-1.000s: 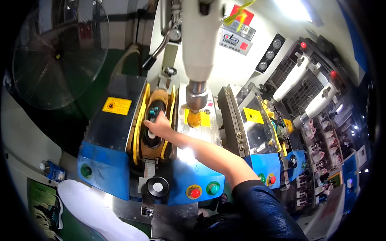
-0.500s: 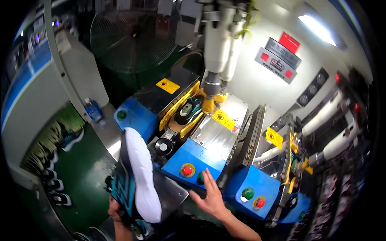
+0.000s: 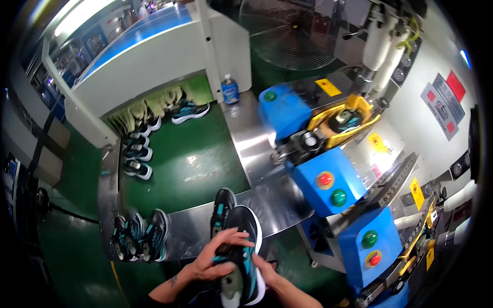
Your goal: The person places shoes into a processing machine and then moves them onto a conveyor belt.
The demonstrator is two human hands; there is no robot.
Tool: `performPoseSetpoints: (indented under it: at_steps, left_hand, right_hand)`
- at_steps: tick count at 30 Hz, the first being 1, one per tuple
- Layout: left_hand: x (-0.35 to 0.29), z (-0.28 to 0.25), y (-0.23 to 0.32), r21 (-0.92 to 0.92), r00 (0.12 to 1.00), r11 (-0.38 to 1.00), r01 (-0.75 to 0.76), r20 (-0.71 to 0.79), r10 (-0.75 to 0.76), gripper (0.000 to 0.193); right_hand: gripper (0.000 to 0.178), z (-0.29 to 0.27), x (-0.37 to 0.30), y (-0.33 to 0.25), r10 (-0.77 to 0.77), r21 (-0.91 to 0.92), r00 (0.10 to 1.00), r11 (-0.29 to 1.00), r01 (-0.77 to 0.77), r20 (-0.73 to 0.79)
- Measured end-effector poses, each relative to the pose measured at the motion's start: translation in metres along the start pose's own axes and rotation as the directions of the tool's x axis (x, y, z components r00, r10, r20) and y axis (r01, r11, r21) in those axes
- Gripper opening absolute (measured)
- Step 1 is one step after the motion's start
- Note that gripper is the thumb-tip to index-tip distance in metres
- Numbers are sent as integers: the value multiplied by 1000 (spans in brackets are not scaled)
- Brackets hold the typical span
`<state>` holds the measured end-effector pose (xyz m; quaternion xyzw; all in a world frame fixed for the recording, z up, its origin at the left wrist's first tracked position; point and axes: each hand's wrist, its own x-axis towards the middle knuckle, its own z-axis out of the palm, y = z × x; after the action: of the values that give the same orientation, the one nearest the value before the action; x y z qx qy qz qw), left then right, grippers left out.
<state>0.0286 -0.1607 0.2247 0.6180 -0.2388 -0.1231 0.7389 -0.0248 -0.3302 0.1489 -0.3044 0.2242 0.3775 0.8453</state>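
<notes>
A black and teal sneaker (image 3: 243, 222) with a white sole is held low in front of me, its upper turned toward me. My left hand (image 3: 218, 252) lies over its top near the opening, fingers and thumb closed about it. Against the sole's right edge, my right hand (image 3: 268, 277) grips the same shoe; some of its fingers are hidden. Just beyond, a second sneaker (image 3: 221, 204) rests on the metal ledge (image 3: 277, 205), partly covered by the held one. Another dark shoe (image 3: 345, 121) sits between the yellow pads (image 3: 336, 137) of the pressing machine.
Several sneakers (image 3: 155, 236) stand on the ledge's left end. More shoes (image 3: 138, 152) line the green surface by the fringed opening (image 3: 149, 110). A blue-labelled bottle (image 3: 229, 90) stands at the back. Blue control boxes (image 3: 328, 179) with red and green buttons are at right.
The view has swung left. My right hand has gone from beside the green button to the sneaker. The shoe has turned from sole-facing to upper-facing, and my left hand now lies over its top.
</notes>
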Motion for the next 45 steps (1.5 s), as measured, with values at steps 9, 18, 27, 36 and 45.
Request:
performPoseSetpoints:
  at_steps: [9,18,27,36,45]
  left_hand:
    - [-54,-130,-55,-269,720,962,-32,-674,-165,27]
    - [-50,-228,-50,-276,825,959,61,-528,-204,28]
    - [-14,-183,-82,-398,1000,917,28,7,-27,31]
    - [-149,67,-12,-383,273,485,786,919,284,29]
    - [-390,186,51,-132,-701,867,481,537,470,14]
  right_hand:
    - [83,-38,142,70,-731,-923,591,381,-62,-341]
    - [63,22,241,55,-663,-860,599,503,-89,-450]
    - [69,72,24,134,-785,-497,304,589,637,-540]
    - [81,199,-136,406,-392,-638,-513,339,691,-764]
    - [75,293,-59,624,760,-70,-648,644,762,-52]
